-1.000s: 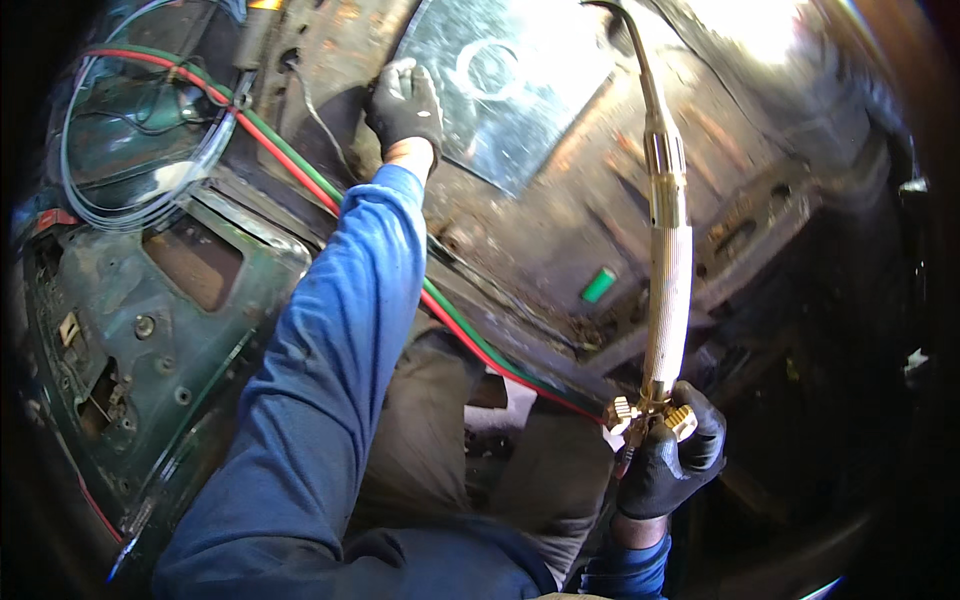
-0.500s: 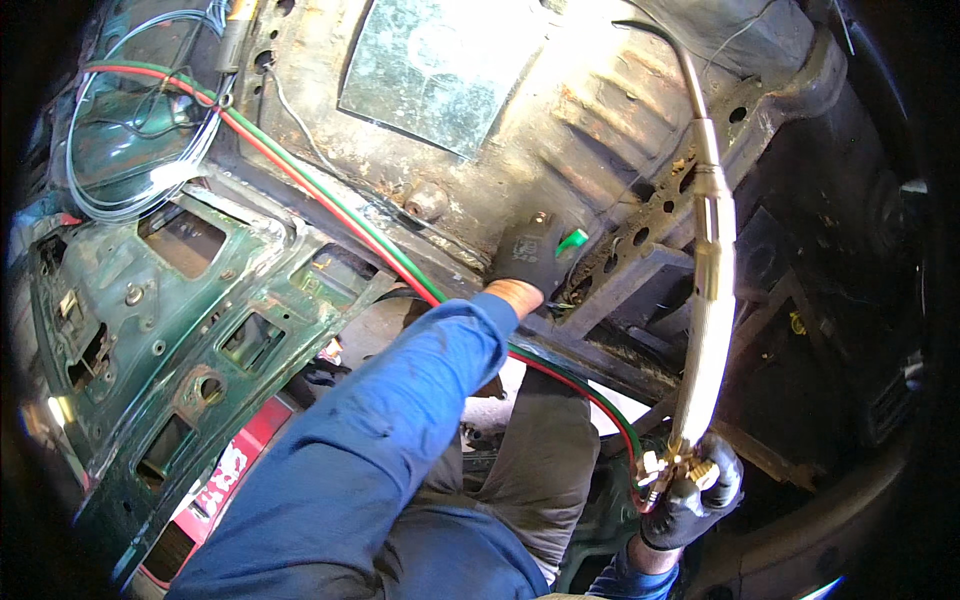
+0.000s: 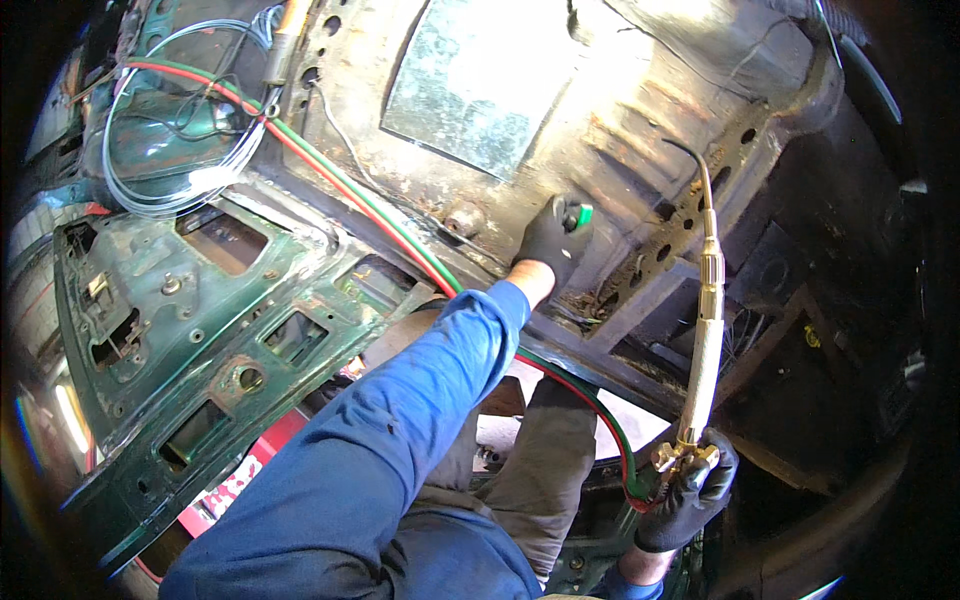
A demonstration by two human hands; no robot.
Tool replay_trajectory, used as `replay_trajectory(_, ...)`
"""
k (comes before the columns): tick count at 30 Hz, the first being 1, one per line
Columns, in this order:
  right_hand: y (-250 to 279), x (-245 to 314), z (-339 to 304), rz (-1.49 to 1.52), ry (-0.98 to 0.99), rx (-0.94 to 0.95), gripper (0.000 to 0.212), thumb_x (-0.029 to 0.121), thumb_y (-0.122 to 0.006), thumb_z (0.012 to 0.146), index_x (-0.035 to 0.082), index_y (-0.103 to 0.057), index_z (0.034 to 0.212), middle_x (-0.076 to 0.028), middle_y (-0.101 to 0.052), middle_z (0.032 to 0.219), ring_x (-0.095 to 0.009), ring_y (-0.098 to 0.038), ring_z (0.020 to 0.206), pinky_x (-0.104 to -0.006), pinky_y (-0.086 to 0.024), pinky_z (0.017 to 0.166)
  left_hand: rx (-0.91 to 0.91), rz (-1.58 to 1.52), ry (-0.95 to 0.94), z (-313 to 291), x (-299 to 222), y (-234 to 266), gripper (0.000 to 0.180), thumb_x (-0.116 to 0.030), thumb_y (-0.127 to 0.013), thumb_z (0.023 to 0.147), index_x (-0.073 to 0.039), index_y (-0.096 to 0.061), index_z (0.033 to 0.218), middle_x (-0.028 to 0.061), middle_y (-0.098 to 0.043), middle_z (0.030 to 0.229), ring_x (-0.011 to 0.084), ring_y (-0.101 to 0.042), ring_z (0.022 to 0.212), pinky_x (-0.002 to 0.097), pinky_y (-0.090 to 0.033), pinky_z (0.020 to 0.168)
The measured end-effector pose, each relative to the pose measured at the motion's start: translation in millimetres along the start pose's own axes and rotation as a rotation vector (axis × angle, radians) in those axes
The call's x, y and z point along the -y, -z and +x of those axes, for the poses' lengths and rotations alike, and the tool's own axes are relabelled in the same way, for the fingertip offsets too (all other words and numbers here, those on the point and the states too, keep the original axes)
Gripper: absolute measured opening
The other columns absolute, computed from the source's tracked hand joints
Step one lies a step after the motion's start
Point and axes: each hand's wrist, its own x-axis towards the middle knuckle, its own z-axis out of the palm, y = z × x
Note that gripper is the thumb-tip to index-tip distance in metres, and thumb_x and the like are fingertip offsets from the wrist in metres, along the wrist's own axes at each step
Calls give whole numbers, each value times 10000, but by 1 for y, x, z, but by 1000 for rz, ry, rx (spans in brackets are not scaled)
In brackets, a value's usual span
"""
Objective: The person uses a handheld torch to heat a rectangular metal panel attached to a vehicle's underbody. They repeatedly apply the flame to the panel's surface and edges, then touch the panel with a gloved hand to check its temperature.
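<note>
Hands gloved — left hand (image 3: 553, 238) closed on green lighter (image 3: 577, 216), right hand (image 3: 690, 495) gripping torch (image 3: 702, 345).

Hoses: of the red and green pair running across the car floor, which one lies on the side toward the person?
The red hose. It runs alongside the green hose on the lower edge, toward the blue sleeve; both end at the torch in the right hand.
</note>
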Motion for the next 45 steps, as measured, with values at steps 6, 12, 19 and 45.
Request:
replay_trajectory(6, -3, 13, -4, 157, -109, 150, 637, 573, -784, 902, 23, -610, 1171, -56, -607, 1000, -138, -644, 815, -306, -553, 713, 196, -608, 127, 29, -43, 60, 174, -158, -556, 1032, -83, -656, 1154, 49, -684, 1023, 159, -667, 902, 347, -585, 857)
replay_trajectory(12, -2, 18, 5, 101, -96, 288, 595, 592, -745, 928, 38, -635, 1116, -38, -620, 962, -116, -601, 795, -307, -518, 696, 343, -1024, 178, 25, -76, 78, 357, -375, -486, 1051, -60, -628, 1139, 38, -589, 874, 197, -577, 792, 399, -504, 785)
replay_trajectory(19, -12, 33, 11, 89, -95, 307, 588, 588, -731, 941, 23, -647, 1079, -46, -654, 973, -107, -595, 813, -303, -517, 725, 504, -1253, 309, 25, -93, 90, 519, -551, -453, 1061, -77, -662, 1040, 35, -536, 756, 199, -478, 668, 374, -422, 651)
replay_trajectory(45, -33, 40, -3, 185, -163, 295, 574, 569, -719, 957, 16, -667, 1100, -45, -672, 935, -113, -621, 810, -302, -524, 740, 170, -332, 148, 44, -80, 113, 354, -243, -705, 1024, -31, -662, 1304, 15, -722, 994, 98, -696, 938, 291, -586, 863)
